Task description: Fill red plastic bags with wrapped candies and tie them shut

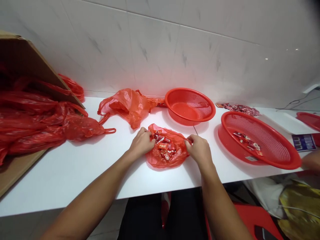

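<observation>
A thin red plastic bag rests on the white table in front of me, its mouth spread wide. Inside it lie several small wrapped packets in red and white, with printed wrappers. My left hand pinches the bag's left rim. On the opposite side my right hand has its fingers closed on the right rim. Just behind the bag stands a red plastic basket with perforated sides. Another crumpled red bag lies behind my left hand.
At the left, a cardboard box on its side spills bundled red bags. To the right, a tilted red basket holds several packets. A person's arm shows at the right edge. The table's front edge runs before my lap.
</observation>
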`<state>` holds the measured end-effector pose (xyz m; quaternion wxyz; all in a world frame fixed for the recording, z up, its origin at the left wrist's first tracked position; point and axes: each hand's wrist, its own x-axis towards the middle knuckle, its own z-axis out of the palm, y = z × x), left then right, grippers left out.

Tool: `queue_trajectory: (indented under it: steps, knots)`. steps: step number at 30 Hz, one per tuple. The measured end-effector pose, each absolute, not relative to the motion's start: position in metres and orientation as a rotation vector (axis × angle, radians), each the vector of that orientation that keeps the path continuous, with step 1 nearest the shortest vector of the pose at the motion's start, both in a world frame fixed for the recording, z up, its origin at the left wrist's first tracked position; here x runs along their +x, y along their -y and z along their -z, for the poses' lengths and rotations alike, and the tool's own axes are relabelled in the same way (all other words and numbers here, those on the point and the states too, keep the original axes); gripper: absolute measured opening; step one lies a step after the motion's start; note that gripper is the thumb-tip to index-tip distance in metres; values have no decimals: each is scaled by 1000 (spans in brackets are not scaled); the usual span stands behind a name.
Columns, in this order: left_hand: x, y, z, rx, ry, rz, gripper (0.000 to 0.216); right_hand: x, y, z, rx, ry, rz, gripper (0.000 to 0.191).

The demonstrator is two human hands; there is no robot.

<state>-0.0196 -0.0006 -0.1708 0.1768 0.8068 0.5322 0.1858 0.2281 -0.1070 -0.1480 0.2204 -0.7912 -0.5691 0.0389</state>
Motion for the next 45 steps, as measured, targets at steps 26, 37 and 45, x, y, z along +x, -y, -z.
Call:
queue_trajectory:
  steps: [26, 37, 45]
  knots:
    - [-45, 42, 76, 1789, -1127, -1252, 26, 281, 158, 151, -1741, 962, -713, 59]
    - [-35, 57, 67, 1780, -1138, -1220, 31, 259, 149, 152, -1680, 1023, -752, 37]
    - [-19, 24, 14, 1942, -1024, -1180, 30, 284, 138, 118, -2003, 1223, -611, 58]
